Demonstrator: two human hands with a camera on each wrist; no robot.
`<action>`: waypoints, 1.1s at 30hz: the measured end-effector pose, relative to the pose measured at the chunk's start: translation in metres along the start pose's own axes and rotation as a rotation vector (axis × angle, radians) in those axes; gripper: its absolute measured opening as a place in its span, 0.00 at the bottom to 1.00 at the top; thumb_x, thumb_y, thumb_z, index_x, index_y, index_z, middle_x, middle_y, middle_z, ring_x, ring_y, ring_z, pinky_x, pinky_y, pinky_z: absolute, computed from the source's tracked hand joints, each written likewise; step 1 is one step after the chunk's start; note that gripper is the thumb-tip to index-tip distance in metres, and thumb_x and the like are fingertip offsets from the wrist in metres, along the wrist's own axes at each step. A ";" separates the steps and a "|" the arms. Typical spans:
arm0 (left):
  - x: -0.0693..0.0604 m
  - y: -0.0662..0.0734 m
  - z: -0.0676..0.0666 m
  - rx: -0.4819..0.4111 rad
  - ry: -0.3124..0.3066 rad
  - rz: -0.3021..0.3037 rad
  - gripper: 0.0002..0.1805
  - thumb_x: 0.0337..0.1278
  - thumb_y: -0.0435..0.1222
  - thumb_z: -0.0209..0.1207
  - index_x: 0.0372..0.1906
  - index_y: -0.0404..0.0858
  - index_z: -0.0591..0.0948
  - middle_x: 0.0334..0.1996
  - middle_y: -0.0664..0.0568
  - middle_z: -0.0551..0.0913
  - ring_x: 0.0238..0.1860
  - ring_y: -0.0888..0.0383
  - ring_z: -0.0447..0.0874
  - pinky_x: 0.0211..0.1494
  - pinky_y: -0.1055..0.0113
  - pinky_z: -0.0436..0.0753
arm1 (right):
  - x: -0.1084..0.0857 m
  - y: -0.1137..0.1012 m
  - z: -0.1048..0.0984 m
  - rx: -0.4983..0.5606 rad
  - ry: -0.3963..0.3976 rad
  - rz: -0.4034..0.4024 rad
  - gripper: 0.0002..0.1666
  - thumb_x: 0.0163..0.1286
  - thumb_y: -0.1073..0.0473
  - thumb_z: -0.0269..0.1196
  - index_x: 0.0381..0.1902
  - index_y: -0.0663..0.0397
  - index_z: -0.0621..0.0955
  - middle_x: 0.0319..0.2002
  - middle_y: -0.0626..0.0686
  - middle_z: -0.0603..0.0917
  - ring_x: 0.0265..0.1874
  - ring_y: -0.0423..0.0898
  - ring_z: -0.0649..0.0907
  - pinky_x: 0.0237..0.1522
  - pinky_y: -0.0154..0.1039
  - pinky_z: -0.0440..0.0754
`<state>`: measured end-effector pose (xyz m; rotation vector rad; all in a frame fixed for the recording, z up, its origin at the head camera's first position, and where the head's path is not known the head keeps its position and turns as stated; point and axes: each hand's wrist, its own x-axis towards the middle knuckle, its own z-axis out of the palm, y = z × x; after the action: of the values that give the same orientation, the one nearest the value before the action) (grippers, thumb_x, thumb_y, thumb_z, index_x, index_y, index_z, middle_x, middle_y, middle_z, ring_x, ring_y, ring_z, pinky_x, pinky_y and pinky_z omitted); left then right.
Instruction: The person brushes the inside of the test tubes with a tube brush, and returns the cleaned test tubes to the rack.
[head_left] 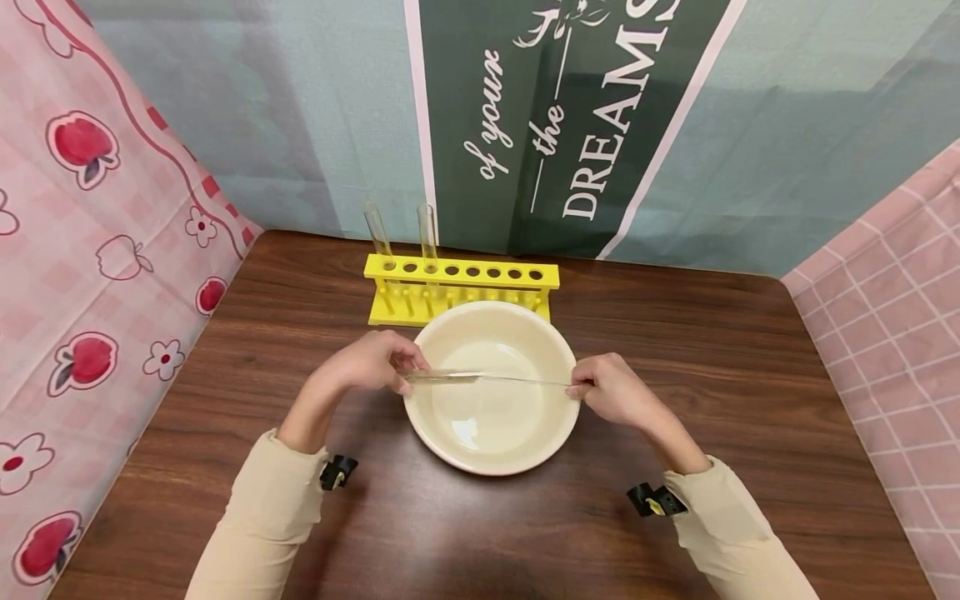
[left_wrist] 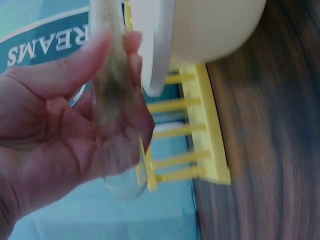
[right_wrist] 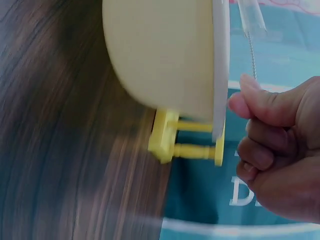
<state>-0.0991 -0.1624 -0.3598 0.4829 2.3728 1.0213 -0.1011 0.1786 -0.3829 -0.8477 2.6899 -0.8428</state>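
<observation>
Over the cream basin, my left hand holds a clear glass test tube lying almost level. In the left wrist view, thumb and fingers wrap the tube, its rounded end pointing past the palm. A blurred brownish brush head shows inside the glass. My right hand pinches the twisted wire handle of this test tube brush between thumb and forefinger, near the basin's right rim. The wire runs into the tube's mouth. The other right fingers are curled into the palm.
Behind the basin stands a yellow test tube rack, partly hidden by it. Two upright glass tubes, a left one and a right one, sit in its left holes. A wooden table carries everything; curtains hang behind and at the sides.
</observation>
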 end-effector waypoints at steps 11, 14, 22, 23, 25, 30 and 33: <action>-0.008 -0.005 -0.009 -0.086 -0.023 -0.002 0.16 0.38 0.19 0.61 0.38 0.30 0.82 0.26 0.51 0.79 0.30 0.57 0.74 0.33 0.66 0.75 | -0.006 0.010 -0.012 -0.004 0.000 0.037 0.17 0.55 0.70 0.64 0.12 0.48 0.75 0.13 0.42 0.68 0.15 0.38 0.64 0.18 0.32 0.63; -0.009 -0.008 -0.009 -0.113 -0.039 -0.009 0.15 0.39 0.19 0.61 0.39 0.29 0.81 0.26 0.50 0.80 0.29 0.58 0.75 0.33 0.66 0.76 | -0.007 0.012 -0.011 0.002 -0.003 0.038 0.18 0.56 0.70 0.63 0.12 0.48 0.74 0.13 0.42 0.67 0.15 0.38 0.64 0.18 0.32 0.63; -0.010 -0.012 -0.008 -0.171 -0.073 -0.043 0.15 0.40 0.18 0.60 0.39 0.28 0.81 0.28 0.46 0.82 0.29 0.59 0.77 0.35 0.66 0.76 | -0.012 0.017 -0.010 -0.024 -0.001 0.003 0.19 0.55 0.69 0.64 0.11 0.47 0.74 0.14 0.40 0.67 0.15 0.37 0.65 0.19 0.32 0.64; -0.010 -0.013 -0.008 -0.179 -0.075 -0.048 0.15 0.40 0.18 0.60 0.38 0.28 0.81 0.28 0.46 0.82 0.30 0.59 0.77 0.35 0.66 0.76 | -0.012 0.017 -0.011 -0.026 0.001 -0.004 0.19 0.55 0.69 0.64 0.10 0.47 0.74 0.14 0.40 0.67 0.16 0.37 0.65 0.19 0.32 0.64; -0.011 -0.013 -0.008 -0.185 -0.079 -0.045 0.14 0.40 0.18 0.60 0.38 0.28 0.81 0.29 0.45 0.82 0.30 0.59 0.77 0.35 0.67 0.76 | -0.013 0.018 -0.011 -0.029 0.004 -0.013 0.20 0.55 0.70 0.65 0.10 0.46 0.73 0.14 0.40 0.67 0.16 0.37 0.65 0.19 0.32 0.64; -0.012 -0.016 -0.009 -0.195 -0.088 -0.033 0.14 0.40 0.18 0.60 0.38 0.26 0.80 0.29 0.43 0.81 0.32 0.56 0.78 0.36 0.67 0.77 | -0.016 0.022 -0.014 -0.028 0.000 -0.016 0.19 0.54 0.70 0.64 0.11 0.46 0.74 0.15 0.40 0.67 0.16 0.36 0.65 0.19 0.32 0.65; -0.013 -0.018 -0.010 -0.193 -0.089 -0.038 0.13 0.42 0.19 0.60 0.39 0.26 0.80 0.30 0.41 0.81 0.33 0.56 0.78 0.36 0.67 0.77 | -0.019 0.025 -0.015 -0.024 0.001 -0.006 0.19 0.54 0.70 0.64 0.11 0.46 0.74 0.14 0.40 0.67 0.16 0.36 0.65 0.19 0.32 0.64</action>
<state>-0.0965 -0.1866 -0.3631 0.4011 2.1701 1.1726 -0.1026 0.2132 -0.3842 -0.8610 2.7051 -0.8140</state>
